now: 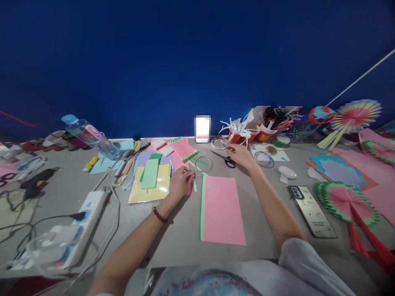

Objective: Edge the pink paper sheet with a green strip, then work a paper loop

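Pink sheet: a pink sheet (222, 209) with a green strip (201, 205) along its left edge lies flat on the bench (182, 234), nearest the person, between the two forearms.
Work so far: judging by the striped pink-and-green sticks (184, 149) farther back and the folded fans (342, 199) at the right, several pieces look finished; this sheet looks unfolded, with only its edge strip on.
Left hand: the left hand (180, 183) rests on the bench just left of the sheet's top corner, its grip curled shut on a small pink and green paper piece (191, 185).
Right hand: the right hand (240, 156) reaches farther out, fingers bent and touching down at the scissors (226, 159); whether its grip has closed on the handles I cannot tell.
Around it: a tape ring (203, 163) lies between the hands, a phone (311, 210) right of the forearm.
Far edge: red cups (262, 133) of white strips.
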Demonstrator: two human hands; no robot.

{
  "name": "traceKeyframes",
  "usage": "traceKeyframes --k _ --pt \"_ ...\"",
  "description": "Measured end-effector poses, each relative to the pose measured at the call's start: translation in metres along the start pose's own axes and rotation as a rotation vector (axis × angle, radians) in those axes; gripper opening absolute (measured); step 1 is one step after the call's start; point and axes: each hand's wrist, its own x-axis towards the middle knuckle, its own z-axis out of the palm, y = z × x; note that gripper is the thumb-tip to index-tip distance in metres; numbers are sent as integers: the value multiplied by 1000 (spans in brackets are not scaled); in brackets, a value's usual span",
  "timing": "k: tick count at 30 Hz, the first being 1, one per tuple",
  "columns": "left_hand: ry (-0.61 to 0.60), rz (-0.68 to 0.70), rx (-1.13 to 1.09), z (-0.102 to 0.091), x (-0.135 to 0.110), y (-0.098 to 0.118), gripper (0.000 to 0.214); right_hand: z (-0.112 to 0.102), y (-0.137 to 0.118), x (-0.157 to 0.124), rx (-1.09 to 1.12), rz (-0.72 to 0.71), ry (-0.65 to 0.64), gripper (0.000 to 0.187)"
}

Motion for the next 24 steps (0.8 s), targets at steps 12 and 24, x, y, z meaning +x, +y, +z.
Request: traceKeyframes --k 12,24 --pt "69 -75 -210 -13 -1 6 16 23 10 10 -37 -120 11 36" --pt "132 -127 -393 -15 3 6 13 47 18 15 -176 -110 84 26"
